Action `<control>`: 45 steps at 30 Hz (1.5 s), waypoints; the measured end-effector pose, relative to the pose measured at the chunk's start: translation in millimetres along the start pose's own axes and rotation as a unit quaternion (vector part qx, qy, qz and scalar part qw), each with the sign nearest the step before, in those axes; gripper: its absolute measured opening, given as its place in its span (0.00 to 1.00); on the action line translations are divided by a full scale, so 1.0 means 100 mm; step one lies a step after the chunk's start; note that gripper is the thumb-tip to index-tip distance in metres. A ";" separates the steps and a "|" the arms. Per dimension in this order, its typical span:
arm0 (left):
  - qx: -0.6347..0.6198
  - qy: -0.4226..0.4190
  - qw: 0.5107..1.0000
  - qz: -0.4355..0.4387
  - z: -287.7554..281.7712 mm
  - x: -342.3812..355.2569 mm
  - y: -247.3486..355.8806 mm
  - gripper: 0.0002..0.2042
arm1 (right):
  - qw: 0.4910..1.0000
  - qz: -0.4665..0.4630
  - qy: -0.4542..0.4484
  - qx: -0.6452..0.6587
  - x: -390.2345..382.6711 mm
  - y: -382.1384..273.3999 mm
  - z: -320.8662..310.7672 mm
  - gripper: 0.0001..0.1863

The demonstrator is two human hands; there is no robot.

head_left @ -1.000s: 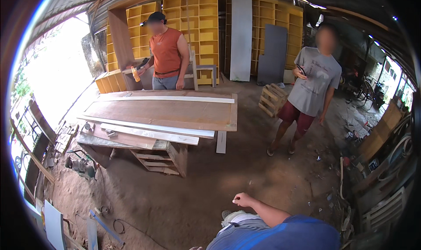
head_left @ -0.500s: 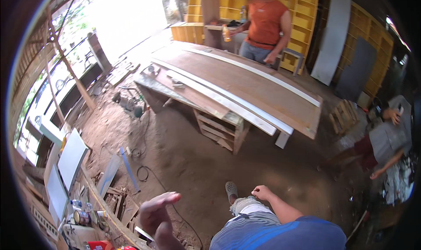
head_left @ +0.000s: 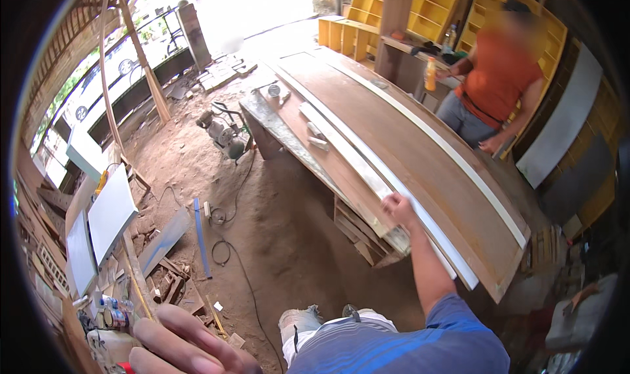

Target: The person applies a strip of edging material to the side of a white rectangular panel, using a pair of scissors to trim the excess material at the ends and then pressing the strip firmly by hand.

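My right hand (head_left: 398, 206) is at the near part of a pale strip (head_left: 351, 164), its fingers curled; what they hold, if anything, is unclear. Beside it a long white strip (head_left: 453, 256) lies along a brown board (head_left: 420, 164) on a workbench. Another white strip (head_left: 485, 198) runs along the board's far side. Small pale blocks (head_left: 316, 141) and a round metal object (head_left: 274, 93) sit toward the bench's far end. My left hand (head_left: 184, 344) is large in the lower left, fingers loosely bent and apart, with nothing seen in it.
An orange-shirted co-worker (head_left: 499, 78) holds an orange bottle (head_left: 430, 75) behind the bench; yellow shelving (head_left: 433, 6) stands behind. Another person (head_left: 577, 308) shows at lower right. A compressor (head_left: 230, 137), cord (head_left: 239, 269), leaning white panels (head_left: 111, 220) and scrap wood (head_left: 177, 288) are on the left.
I have moved closer to the bench and the view has turned left. My right arm has reached forward to the strips. My left hand has come into the lower view.
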State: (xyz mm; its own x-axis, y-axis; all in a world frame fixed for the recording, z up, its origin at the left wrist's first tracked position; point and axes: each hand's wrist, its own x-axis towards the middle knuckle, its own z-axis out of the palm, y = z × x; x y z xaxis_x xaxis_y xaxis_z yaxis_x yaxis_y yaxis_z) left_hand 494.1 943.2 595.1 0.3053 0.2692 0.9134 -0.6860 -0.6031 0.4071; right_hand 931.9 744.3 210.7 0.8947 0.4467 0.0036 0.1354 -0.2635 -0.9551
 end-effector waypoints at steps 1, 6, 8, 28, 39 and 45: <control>-0.048 -0.056 0.997 -0.012 -0.04 0.14 -0.13 0.20 | 0.998 -0.034 0.023 0.038 0.40 -0.30 -0.05 0.06; -0.147 0.008 0.987 -0.060 -0.16 0.43 -1.18 0.28 | 0.990 -0.055 0.125 0.044 2.35 -1.12 -0.50 0.05; -0.166 -0.004 0.984 -0.057 -0.32 0.57 -1.67 0.29 | 0.982 -0.025 0.178 0.062 2.86 -1.49 -0.35 0.07; -0.213 0.058 0.948 -0.231 -0.86 2.32 -5.66 0.20 | 0.957 0.062 0.278 0.052 6.43 -1.90 0.06 0.40; 0.364 -0.290 0.747 -0.474 -2.32 -0.57 -8.03 0.21 | 0.922 0.046 0.373 0.094 7.20 -1.93 0.12 0.48; 0.158 -0.528 0.452 -0.702 -3.00 -2.37 -8.07 0.21 | 0.922 0.092 0.369 0.075 7.14 -2.09 0.17 0.52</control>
State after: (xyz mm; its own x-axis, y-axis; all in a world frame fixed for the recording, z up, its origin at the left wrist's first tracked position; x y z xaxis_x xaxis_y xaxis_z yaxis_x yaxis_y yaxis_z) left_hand 777.3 1590.8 50.1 0.5526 0.1448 -0.8207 0.7498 -0.5163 0.4138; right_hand 1534.7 1132.8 407.5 0.9501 -0.3116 -0.0149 -0.0582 -0.1301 -0.9898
